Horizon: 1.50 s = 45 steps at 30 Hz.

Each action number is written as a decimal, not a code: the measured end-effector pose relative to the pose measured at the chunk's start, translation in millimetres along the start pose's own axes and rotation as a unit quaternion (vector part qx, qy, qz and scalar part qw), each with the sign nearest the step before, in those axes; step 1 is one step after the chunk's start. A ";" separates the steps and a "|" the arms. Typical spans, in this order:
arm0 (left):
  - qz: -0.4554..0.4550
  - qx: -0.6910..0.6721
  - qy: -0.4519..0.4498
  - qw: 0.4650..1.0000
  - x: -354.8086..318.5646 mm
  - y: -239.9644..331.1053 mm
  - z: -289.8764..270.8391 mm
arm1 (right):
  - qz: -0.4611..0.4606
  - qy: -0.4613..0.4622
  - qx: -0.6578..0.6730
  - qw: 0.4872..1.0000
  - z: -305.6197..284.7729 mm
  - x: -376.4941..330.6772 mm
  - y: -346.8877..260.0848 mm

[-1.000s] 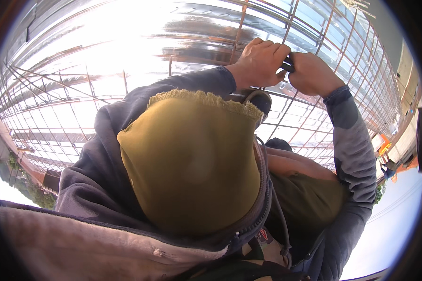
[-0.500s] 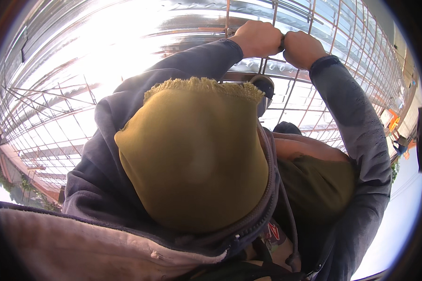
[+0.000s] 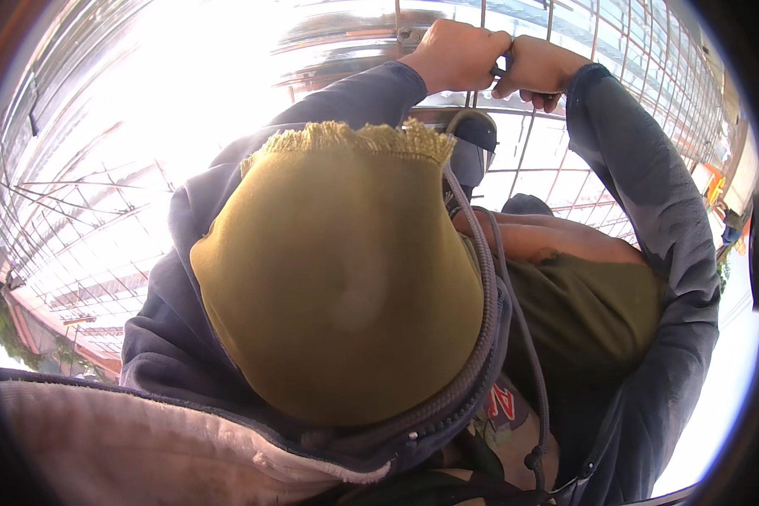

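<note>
Two bare hands, left hand (image 3: 461, 57) and right hand (image 3: 546, 66), are gripping at one o'clock.
Both are curling their fingers closed around a small dark object (image 3: 499, 72), which is showing only between them; its kind cannot be told. A metal rod grid (image 3: 551, 17) is stretching toward two o'clock; a dark shoe (image 3: 476, 139) is resting at six o'clock from the left hand.

1. Bare left hand (image 3: 460, 55) is sitting left of bare right hand (image 3: 544, 66); small dark object (image 3: 499, 72) is showing between them.
2. Thin brown steel-bar grid (image 3: 551, 21) is running beneath both.
3. Dark rounded shoe (image 3: 474, 139) is sitting nearer the body than the hands.
4. Olive-green fabric (image 3: 590, 312) is lying between mustard-yellow fringed cloth (image 3: 346, 278), left, and dark-grey fabric sleeve (image 3: 679, 228), right.
</note>
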<state>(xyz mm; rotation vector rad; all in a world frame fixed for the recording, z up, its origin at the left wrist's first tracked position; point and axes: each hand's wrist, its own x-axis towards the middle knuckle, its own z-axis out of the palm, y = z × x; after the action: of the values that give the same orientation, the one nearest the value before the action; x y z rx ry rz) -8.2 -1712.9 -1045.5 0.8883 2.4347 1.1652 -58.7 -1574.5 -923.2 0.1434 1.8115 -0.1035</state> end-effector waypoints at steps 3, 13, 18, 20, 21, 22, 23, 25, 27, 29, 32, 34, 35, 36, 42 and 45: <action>-0.033 0.001 -0.071 0.997 12.8 1.1 -23.7 | -0.279 0.444 -0.350 0.776 18.3 1.3 27.7; 0.022 0.028 0.060 0.998 -14.6 2.9 7.6 | -0.041 -0.024 -0.046 0.998 5.0 -12.0 9.7; -0.010 -0.083 -0.071 0.994 9.1 -4.3 -28.6 | -0.196 0.330 -0.359 0.851 22.7 -34.5 8.3; -0.007 -0.138 -0.057 0.989 16.8 -21.2 -40.6 | -0.230 0.413 -0.389 0.791 15.0 -42.6 -4.6; -0.002 -0.158 -0.055 0.986 18.0 -22.1 -38.1 | -0.250 0.431 -0.384 0.778 14.1 -34.7 5.6; 0.001 -0.178 -0.053 0.983 18.5 -21.6 -34.4 | -0.271 0.448 -0.378 0.763 11.8 -27.2 12.9; -0.011 -0.147 -0.020 0.989 15.3 -17.3 -28.4 | -0.200 0.308 -0.294 0.882 2.5 -21.3 13.0; -0.039 -0.078 0.056 0.995 -8.1 0.0 -20.6 | -0.051 -0.005 -0.092 0.994 -23.9 -21.2 0.9; 0.022 -0.025 0.162 0.986 -19.9 1.9 -1.5 | -0.063 -0.105 0.110 0.986 -20.9 -23.9 10.8; -0.060 0.030 -0.082 0.994 -10.5 18.4 -27.8 | -0.049 -0.033 -0.038 0.998 -1.9 -25.1 5.1; 0.004 -0.085 -0.156 0.984 12.1 -8.5 -34.2 | -0.185 0.311 -0.339 0.868 33.8 -38.2 15.4; -0.006 -0.171 -0.208 0.963 21.2 -10.4 -44.0 | -0.198 0.375 -0.411 0.807 40.0 -16.9 26.0; -0.033 -0.112 -0.208 0.971 21.0 -2.1 -48.2 | -0.171 0.243 -0.289 0.910 23.1 -15.4 17.3; -0.026 -0.073 -0.165 0.983 16.6 5.2 -39.2 | -0.123 0.094 -0.149 0.977 3.3 -22.4 12.9; 0.018 -0.015 -0.137 0.990 0.4 17.0 -26.6 | -0.258 0.154 -0.182 0.936 38.6 -13.8 40.7; -0.010 -0.144 -0.204 0.968 14.0 1.6 -47.6 | -0.241 0.385 -0.340 0.824 44.3 -46.1 10.5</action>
<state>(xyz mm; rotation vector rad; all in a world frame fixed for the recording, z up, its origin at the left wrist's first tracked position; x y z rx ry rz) -42.3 -1731.4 -1014.5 0.9057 1.8875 1.1568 -3.6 -1572.6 -889.1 -0.9145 2.5352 0.2933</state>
